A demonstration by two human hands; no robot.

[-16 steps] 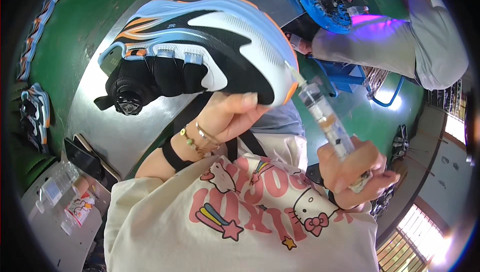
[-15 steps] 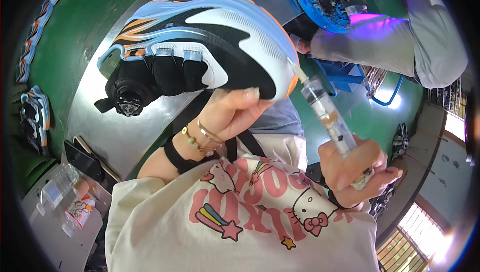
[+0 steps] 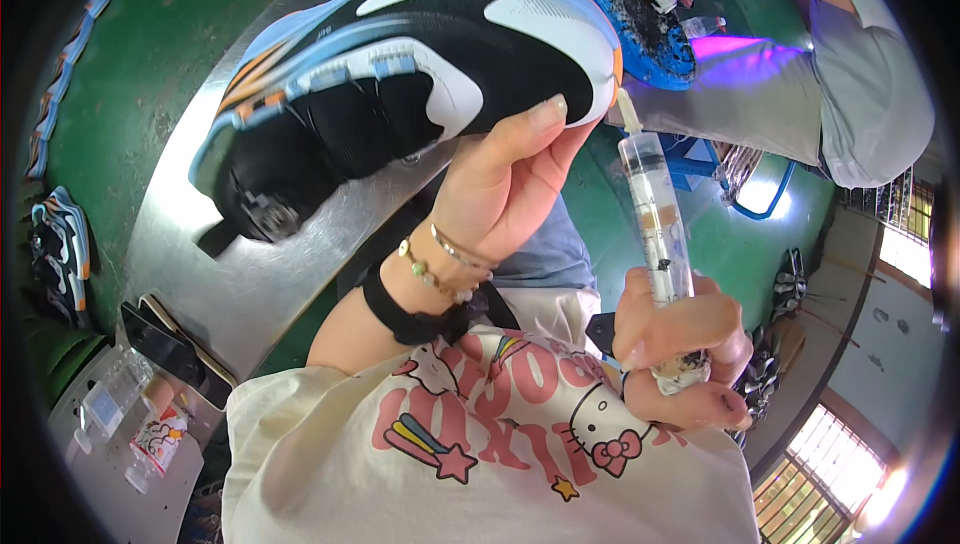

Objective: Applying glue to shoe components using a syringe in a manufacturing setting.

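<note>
A sneaker (image 3: 500, 54) in black, white, light blue and orange is tilted on its side in front of me. My left hand (image 3: 505, 179) is closed on its toe end, thumb on the black upper and fingers hidden behind. The black collar with a dial hangs toward the lower left. A clear syringe (image 3: 655, 214) is gripped in my right hand (image 3: 685, 339), fingers round the barrel and thumb at the plunger end. Its pale tip is close to the orange-edged sole at the toe; I cannot tell whether it touches.
A metal table (image 3: 170, 244) lies under the shoe. At the lower left, a side table holds a phone (image 3: 165, 334) and a clear plastic bottle (image 3: 110, 409). Another sneaker (image 3: 65, 254) stands farther left. A blue tray (image 3: 650, 44) and a seated person's leg (image 3: 745, 104) are at the upper right.
The shoe and my left hand have shifted up and to the right, and the shoe is turned slightly. My right hand has moved a little left, bringing the syringe more upright.
</note>
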